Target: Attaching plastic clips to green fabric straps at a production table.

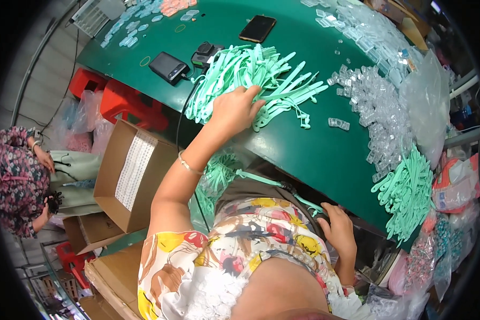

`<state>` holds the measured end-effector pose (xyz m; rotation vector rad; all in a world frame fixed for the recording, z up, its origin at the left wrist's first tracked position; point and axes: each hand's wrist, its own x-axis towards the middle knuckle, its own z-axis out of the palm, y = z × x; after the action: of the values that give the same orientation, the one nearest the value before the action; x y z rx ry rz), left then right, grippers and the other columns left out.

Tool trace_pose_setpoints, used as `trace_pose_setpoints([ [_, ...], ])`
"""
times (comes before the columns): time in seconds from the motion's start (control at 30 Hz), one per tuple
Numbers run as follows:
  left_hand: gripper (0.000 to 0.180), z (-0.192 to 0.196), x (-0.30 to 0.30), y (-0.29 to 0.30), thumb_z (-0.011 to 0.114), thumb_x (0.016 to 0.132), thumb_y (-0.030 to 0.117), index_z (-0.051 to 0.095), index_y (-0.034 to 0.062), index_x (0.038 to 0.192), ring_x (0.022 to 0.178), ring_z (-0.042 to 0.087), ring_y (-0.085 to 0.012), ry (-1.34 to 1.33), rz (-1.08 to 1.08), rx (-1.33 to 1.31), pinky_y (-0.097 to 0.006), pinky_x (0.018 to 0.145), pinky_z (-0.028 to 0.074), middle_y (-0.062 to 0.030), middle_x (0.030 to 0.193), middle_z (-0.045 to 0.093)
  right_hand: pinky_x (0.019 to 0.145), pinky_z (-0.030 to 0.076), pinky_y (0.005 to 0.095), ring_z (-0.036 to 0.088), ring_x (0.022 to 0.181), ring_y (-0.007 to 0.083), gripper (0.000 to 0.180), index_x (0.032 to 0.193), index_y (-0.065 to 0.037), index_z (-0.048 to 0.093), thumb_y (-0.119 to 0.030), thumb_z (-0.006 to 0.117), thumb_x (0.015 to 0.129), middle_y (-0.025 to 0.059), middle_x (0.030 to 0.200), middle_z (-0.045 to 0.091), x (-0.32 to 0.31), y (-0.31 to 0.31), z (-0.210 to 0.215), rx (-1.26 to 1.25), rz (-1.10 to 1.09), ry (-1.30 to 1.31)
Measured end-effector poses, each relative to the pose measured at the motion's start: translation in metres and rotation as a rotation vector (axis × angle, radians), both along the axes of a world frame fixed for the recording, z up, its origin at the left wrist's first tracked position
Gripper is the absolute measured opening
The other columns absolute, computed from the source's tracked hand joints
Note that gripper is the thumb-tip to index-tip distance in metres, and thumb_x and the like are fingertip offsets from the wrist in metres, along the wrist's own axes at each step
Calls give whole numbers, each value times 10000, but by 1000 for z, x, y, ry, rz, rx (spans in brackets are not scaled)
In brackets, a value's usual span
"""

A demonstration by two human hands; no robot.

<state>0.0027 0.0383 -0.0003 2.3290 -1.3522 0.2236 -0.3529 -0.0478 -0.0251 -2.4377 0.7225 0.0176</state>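
My left hand [236,111] reaches over the near side of a heap of mint-green straps [232,69] on the table. Its fingers and thumb are closed on one green strap [282,95], which sticks out to the right. Low by the table's front edge is my right hand [338,228], fingers curled at the end of another green strap [308,204]. That strap stretches leftward across my lap toward a further bunch of green straps [218,172]. Its middle is too small to make out.
Small clear plastic pieces [376,101] lie heaped at the right, beside a second strap pile [408,194]. A phone [257,28] and a black power bank [169,68] with a cable rest farther back. An open carton [108,186], red stools [130,106] and another person [24,181] are at left.
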Motion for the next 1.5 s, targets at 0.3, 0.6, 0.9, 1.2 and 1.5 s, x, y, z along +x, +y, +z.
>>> trace_pose_setpoints([
  [0.3, 119, 36, 55, 3, 609, 768, 96, 515, 25, 776, 589, 490, -71, 876, -188, -560, -201, 531, 397, 6, 693, 519, 742, 436, 378, 555, 853, 323, 353, 1053, -16, 532, -81, 621, 718, 156, 937, 584, 8, -3, 32, 110, 2, -82],
  [0.6, 121, 107, 48, -5, 547, 842, 98, 543, 62, 958, 574, 501, -102, 1079, -380, -948, -196, 529, 420, -52, 816, 594, 623, 441, 288, 569, 736, 221, 320, 1021, -8, 545, -10, 605, 706, 126, 844, 588, 13, -9, 47, 125, 22, -289],
  [0.9, 216, 98, 22, -20, 499, 857, 38, 496, 45, 1073, 711, 496, -155, 1315, -604, -862, -242, 650, 394, -124, 1023, 573, 631, 433, 371, 559, 710, 293, 182, 912, -38, 571, -115, 606, 751, 119, 763, 575, 7, -37, 45, -34, -77, -429],
  [1.2, 265, 10, -59, -26, 576, 820, 96, 468, 92, 1062, 782, 558, -181, 1914, -337, -679, -285, 677, 450, -69, 991, 563, 639, 393, 376, 537, 718, 259, 141, 856, -73, 611, -148, 626, 737, 65, 738, 568, -36, -107, 34, -713, -667, -364],
  [1.5, 328, -23, -76, -5, 527, 823, 62, 451, 40, 1142, 742, 530, -152, 2327, -289, -551, -303, 670, 435, -50, 922, 568, 692, 393, 415, 522, 853, 276, 158, 820, -85, 600, -224, 589, 746, 68, 858, 565, -36, -185, 29, -960, -660, 76],
])
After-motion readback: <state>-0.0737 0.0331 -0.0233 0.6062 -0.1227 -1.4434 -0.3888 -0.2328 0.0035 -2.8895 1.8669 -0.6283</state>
